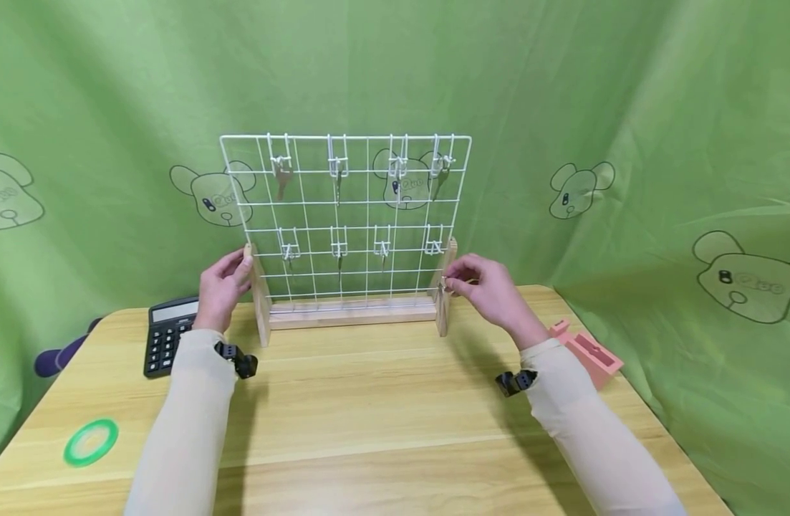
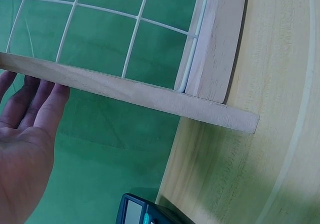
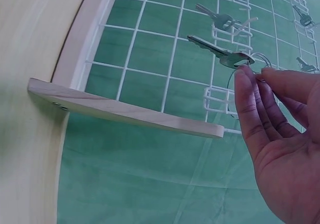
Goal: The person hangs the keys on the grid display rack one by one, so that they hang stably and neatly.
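A white wire grid rack (image 1: 367, 215) stands upright between wooden side posts. My left hand (image 1: 222, 290) grips the left post (image 1: 261, 304) near its top; in the left wrist view the fingertips reach behind the wood. My right hand (image 1: 488, 287) is beside the right post (image 1: 442, 315). Between thumb and fingertips it pinches a metal key (image 3: 220, 52) by its thin ring (image 3: 262, 58), the blade pointing away from the hand. White wire hooks sit in two rows on the grid, and several carry keys. The lower right hook (image 3: 215, 101) is close to my right fingertips.
A black calculator (image 1: 159, 351) lies left of the rack, behind my left forearm. A green ring (image 1: 74, 456) is at the table's front left. At the right edge stands a pink holder (image 1: 597, 358), partly covered by my right sleeve. Green cloth (image 1: 395, 64) hangs behind.
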Available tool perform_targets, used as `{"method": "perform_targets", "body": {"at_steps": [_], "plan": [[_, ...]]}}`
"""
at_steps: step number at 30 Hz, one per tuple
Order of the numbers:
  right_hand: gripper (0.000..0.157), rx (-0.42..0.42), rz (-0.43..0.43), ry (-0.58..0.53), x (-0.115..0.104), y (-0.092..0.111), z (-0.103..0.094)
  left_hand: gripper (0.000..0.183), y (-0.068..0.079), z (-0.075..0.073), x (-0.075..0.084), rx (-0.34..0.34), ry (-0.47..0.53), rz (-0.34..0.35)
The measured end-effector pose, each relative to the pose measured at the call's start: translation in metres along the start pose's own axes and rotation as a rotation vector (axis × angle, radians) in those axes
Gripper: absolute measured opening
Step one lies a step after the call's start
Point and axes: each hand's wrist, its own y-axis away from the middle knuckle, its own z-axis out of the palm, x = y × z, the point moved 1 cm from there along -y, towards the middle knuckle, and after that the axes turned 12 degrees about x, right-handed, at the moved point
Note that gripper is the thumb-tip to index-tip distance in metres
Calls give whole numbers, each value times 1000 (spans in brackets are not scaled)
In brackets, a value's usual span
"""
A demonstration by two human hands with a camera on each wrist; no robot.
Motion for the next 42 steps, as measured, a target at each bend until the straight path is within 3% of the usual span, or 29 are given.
{"method": "perform_targets", "body": {"at_steps": [25, 42], "plan": [[17, 68, 15, -19, -9, -25, -4, 55, -1, 1, 0, 13, -16, 3], [19, 115, 56, -69, 3, -37, 0, 56, -1, 0, -3, 8, -5, 1]]}}
